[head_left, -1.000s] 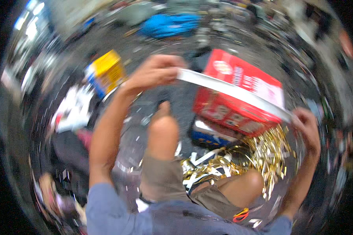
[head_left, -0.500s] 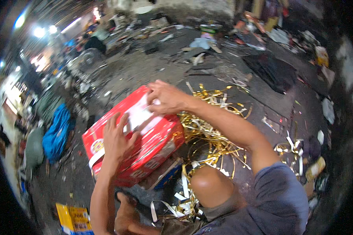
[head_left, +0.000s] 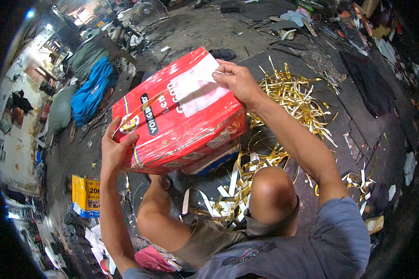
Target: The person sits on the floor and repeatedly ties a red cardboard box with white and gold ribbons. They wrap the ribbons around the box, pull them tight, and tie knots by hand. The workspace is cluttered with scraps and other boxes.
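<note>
A large red box (head_left: 172, 135) with a glossy, wrinkled surface is held tilted above my lap. Its left end is gripped by my left hand (head_left: 112, 148), thumb over the top face and fingers around the edge. At the far right corner my right hand (head_left: 235, 80) is closed on the box, its thumb and fingertips at the edge of a pale pinkish-white patch (head_left: 198, 90). The undersides of the fingers are partly hidden. Beneath the box shows a blue-edged piece (head_left: 219, 162), mostly covered.
Gold and white strips (head_left: 293, 102) lie heaped on the dark floor right of the box, and more between my legs. A yellow-and-blue package (head_left: 85, 195) lies at the left. Blue cloth (head_left: 92, 93) and scraps sit farther off; a black sheet (head_left: 368, 83) lies right.
The box has been raised and turned somewhat toward the upper right. My left hand has shifted from its top face to its left end; my right hand remains at the far right edge.
</note>
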{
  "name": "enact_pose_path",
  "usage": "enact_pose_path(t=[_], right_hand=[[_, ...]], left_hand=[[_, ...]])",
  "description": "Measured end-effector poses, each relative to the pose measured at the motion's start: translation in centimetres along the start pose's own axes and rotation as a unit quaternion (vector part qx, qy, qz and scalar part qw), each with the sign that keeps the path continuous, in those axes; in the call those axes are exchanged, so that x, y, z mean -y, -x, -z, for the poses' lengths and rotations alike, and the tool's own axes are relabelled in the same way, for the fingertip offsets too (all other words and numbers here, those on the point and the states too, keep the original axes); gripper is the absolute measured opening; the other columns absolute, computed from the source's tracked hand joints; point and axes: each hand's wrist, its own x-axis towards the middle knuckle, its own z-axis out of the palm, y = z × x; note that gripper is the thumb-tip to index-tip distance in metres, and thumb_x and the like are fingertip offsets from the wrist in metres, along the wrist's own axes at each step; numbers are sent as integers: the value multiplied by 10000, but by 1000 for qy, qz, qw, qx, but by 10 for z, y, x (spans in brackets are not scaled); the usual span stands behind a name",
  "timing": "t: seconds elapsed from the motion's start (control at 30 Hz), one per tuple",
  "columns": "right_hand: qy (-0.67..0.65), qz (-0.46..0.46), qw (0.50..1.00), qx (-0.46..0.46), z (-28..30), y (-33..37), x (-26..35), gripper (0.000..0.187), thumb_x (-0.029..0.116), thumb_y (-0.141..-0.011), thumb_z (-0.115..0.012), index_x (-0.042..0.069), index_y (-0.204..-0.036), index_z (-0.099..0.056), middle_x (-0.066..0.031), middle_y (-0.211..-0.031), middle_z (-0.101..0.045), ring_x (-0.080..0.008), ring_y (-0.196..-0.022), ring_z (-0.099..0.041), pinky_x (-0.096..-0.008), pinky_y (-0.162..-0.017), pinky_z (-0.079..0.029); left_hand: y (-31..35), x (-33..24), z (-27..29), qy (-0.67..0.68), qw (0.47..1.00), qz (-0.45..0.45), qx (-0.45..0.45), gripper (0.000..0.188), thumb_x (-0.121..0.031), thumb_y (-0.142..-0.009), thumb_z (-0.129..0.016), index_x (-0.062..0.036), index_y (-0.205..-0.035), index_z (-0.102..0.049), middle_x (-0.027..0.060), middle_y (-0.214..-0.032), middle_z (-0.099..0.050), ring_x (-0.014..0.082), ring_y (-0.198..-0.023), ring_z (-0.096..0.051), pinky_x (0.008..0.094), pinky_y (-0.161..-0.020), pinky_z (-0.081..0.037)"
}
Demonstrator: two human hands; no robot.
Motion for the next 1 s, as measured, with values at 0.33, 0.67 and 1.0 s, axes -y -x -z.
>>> enact_pose_path(t=[0.33, 0.67, 1.0], right_hand=[[495, 130, 852, 110, 23, 22, 92, 264, 223, -905, -753, -5, -1037, -767, -153, -1326, -678, -221, -1163, -637, -383, -971, -493], [377, 61, 908, 171, 5, 3, 88, 248, 178, -812, -802, 36, -994, -711, -140, -797, -728, -249, -739, -717, -393, -702, -548], [453, 254, 842, 149, 21, 20, 81, 166, 217, -855, -785, 87, -958, -777, -109, -949, -636, -306, -895, -673, -432, -799, -556]], left_hand=[[11, -53, 5, -347, 902, -250, -65, 853, -234, -707, -912, -69, -1466, -560, 247, -1413, -591, 357, -1398, -505, 482, -1176, -399], [-46, -67, -175, -51, 965, -241, 94, 256, -133, -866, -765, -19, -1094, -742, 136, -995, -725, 189, -816, -677, 344, -730, -549], [-30, -58, -186, -72, 939, -334, 37, 137, -109, -879, -752, -12, -977, -754, 151, -885, -667, 269, -776, -659, 375, -696, -525]])
